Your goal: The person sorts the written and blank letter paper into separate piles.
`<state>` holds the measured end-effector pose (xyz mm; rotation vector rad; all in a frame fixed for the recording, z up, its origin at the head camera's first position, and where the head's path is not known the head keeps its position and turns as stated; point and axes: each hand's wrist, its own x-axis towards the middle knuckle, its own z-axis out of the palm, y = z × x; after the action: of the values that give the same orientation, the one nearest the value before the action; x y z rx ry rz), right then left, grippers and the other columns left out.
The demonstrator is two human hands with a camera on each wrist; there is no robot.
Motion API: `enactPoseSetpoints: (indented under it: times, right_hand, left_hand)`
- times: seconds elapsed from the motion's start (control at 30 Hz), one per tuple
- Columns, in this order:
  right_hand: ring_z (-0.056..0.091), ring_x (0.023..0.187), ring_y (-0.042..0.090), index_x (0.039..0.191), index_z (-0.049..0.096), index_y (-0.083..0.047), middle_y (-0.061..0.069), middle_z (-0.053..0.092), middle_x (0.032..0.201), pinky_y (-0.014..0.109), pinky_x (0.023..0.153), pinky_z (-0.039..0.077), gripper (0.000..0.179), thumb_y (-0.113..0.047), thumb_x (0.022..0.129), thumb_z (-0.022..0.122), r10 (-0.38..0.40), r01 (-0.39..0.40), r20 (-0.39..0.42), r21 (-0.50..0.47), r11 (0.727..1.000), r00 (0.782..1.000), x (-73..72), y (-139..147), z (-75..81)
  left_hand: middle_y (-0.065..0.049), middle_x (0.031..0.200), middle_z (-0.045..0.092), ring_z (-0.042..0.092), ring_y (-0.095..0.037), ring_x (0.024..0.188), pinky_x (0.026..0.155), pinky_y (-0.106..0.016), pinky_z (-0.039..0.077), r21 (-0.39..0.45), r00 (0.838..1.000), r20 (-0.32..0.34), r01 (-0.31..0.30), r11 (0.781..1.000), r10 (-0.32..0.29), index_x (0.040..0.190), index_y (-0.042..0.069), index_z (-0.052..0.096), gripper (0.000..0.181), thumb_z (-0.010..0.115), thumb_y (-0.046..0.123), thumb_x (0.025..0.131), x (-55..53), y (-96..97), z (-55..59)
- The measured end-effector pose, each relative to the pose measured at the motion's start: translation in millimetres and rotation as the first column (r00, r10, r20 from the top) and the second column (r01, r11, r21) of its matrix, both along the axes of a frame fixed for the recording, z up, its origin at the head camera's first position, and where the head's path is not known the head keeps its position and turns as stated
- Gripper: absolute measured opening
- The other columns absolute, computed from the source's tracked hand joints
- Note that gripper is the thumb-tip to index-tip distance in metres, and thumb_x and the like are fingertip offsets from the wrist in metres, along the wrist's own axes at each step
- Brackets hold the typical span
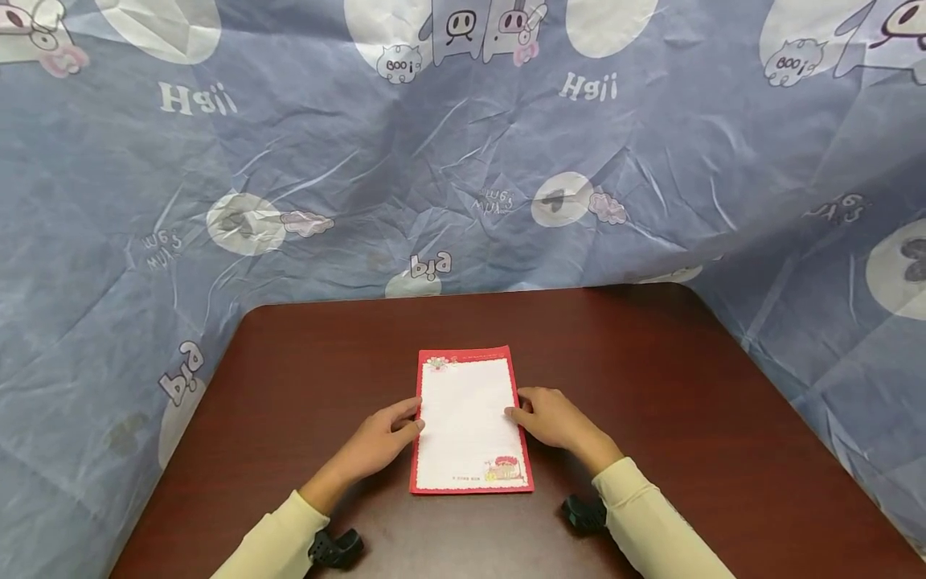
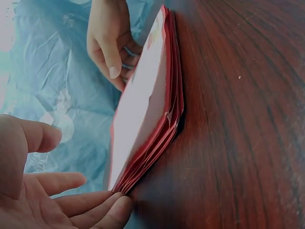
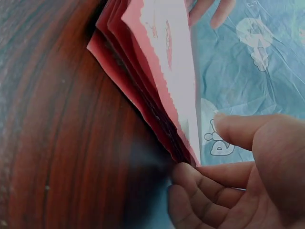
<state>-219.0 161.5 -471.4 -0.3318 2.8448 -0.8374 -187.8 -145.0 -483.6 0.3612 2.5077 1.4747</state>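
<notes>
A stack of red-bordered writing paper [image 1: 466, 426] lies on the brown table, its white top sheet printed with small pictures at two corners. At its left edge is my left hand [image 1: 379, 441]; the fingers touch the side of the stack, and the thumb stands apart from it in the left wrist view. My right hand [image 1: 553, 416] is at the opposite edge, fingertips against the sheets [image 3: 143, 71] and thumb held away. Several loose layers [image 2: 157, 138] fan slightly along the near edge. Neither hand pinches the paper.
The dark brown table [image 1: 325, 354] has rounded far corners. Behind and beside it hangs a creased blue sheet [image 1: 463, 161] with cartoon prints. Black bands [image 1: 336, 548] are on both wrists, below cream sleeves [image 1: 278, 539].
</notes>
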Motion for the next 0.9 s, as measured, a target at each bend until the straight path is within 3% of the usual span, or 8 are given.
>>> enactPoseSetpoints:
  times: [0.2, 0.33, 0.47, 0.63, 0.9]
  right_hand:
    - [0.049, 0.06, 0.014, 0.117, 0.07, 0.0, -0.001, 0.058, 0.072, 0.03, 0.057, 0.042, 0.037, -0.026, 0.092, 0.076, -0.106, 0.104, -0.013, -0.081, 0.991, 0.994, -2.7, -1, -4.6]
    - [0.056, 0.065, 0.014, 0.102, 0.071, -0.001, -0.001, 0.064, 0.076, 0.03, 0.06, 0.046, 0.027, -0.022, 0.088, 0.08, -0.187, 0.183, 0.0, -0.216, 0.959, 0.982, -4.5, -2, -5.1]
    - [0.062, 0.066, 0.017, 0.095, 0.068, 0.0, 0.001, 0.067, 0.074, 0.031, 0.059, 0.048, 0.021, -0.016, 0.087, 0.08, -0.218, 0.222, 0.045, -0.295, 0.929, 0.975, -5.6, -3, -3.4]
    - [0.067, 0.068, 0.019, 0.102, 0.07, 0.002, 0.001, 0.07, 0.076, 0.031, 0.059, 0.05, 0.02, -0.012, 0.09, 0.077, -0.228, 0.241, 0.08, -0.298, 0.924, 0.97, -5.0, -4, -3.6]
    - [0.063, 0.064, 0.016, 0.103, 0.071, 0.001, 0.001, 0.067, 0.077, 0.03, 0.058, 0.048, 0.02, -0.011, 0.089, 0.077, -0.235, 0.224, 0.003, -0.307, 0.925, 0.972, -3.8, -4, 0.6]
  left_hand:
    - [-0.017, 0.137, 0.061, 0.065, -0.028, 0.117, 0.094, -0.044, 0.054, 0.003, 0.996, -0.065, -0.054, 0.999, 0.054, 0.142, 0.002, 0.057, 0.045, 0.063, 0.019, 0.101, 3.8, 3.7, -2.5]
    - [-0.016, 0.129, 0.066, 0.067, -0.024, 0.107, 0.085, -0.037, 0.055, 0.045, 0.988, -0.106, -0.105, 0.993, 0.109, 0.136, 0.002, 0.061, 0.041, 0.067, 0.009, 0.097, 4.0, 5.5, -4.0]
    - [-0.013, 0.121, 0.07, 0.067, -0.023, 0.102, 0.079, -0.029, 0.054, 0.106, 0.977, -0.126, -0.157, 0.982, 0.17, 0.133, 0.001, 0.063, 0.04, 0.067, 0.001, 0.093, 2.0, 6.8, -5.8]
    - [-0.015, 0.12, 0.069, 0.068, -0.026, 0.102, 0.078, -0.024, 0.054, 0.205, 0.978, -0.052, -0.186, 0.961, 0.201, 0.137, -0.002, 0.058, 0.047, 0.066, -0.004, 0.091, -0.2, 8.5, -9.6]
    - [-0.02, 0.12, 0.065, 0.067, -0.027, 0.097, 0.075, -0.023, 0.053, 0.351, 0.971, 0.067, -0.24, 0.905, 0.231, 0.142, -0.002, 0.052, 0.058, 0.067, -0.009, 0.087, -4.9, 13.4, -10.3]
